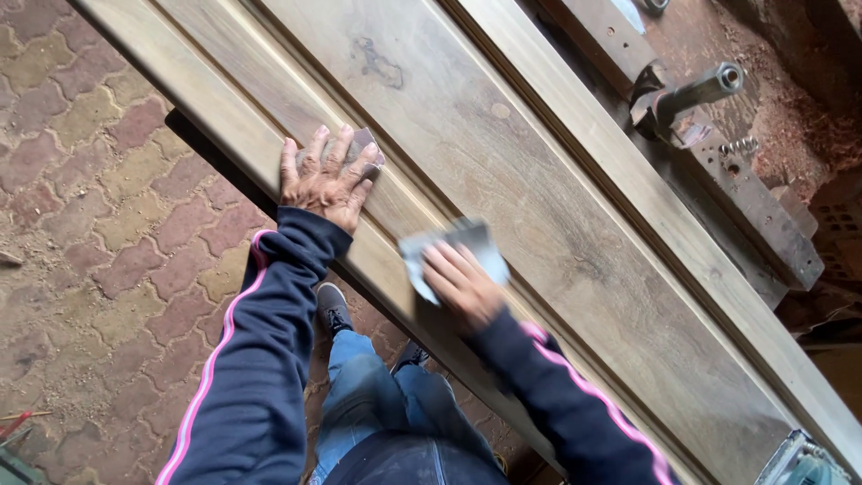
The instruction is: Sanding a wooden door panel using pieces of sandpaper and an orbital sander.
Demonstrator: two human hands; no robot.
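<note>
Head view, looking down. A long wooden door panel [557, 207] is lying flat and running diagonally from upper left to lower right, with raised moulded rails along both long edges and a darker knot mark near the top of its centre board.

Left hand [325, 175] is lying palm-down on the near rail of the panel, fingers spread flat. A small grey piece of sandpaper [366, 144] is sitting pinned under the fingertips; the hand is pressing it against the wood rather than closing around it.

Right hand [462, 283] is resting lower on the same rail, well apart from the left. It is pressing a second, larger sheet of grey sandpaper [467, 244] onto the wood, fingers laid over it and only slightly curled. This hand and sheet are showing motion blur, so exact finger contact cannot be told.

Both arms are wearing dark sleeves with a pink stripe. Blue jeans and dark shoes [334, 310] are showing below the panel edge, standing on reddish interlocking paving blocks [99, 224].

Beyond the far rail, a metal machine bed [745, 198] with a cylindrical handle [696, 94] is lying amid reddish sawdust. A grey power tool [799, 462] is showing partly at the lower right corner.
</note>
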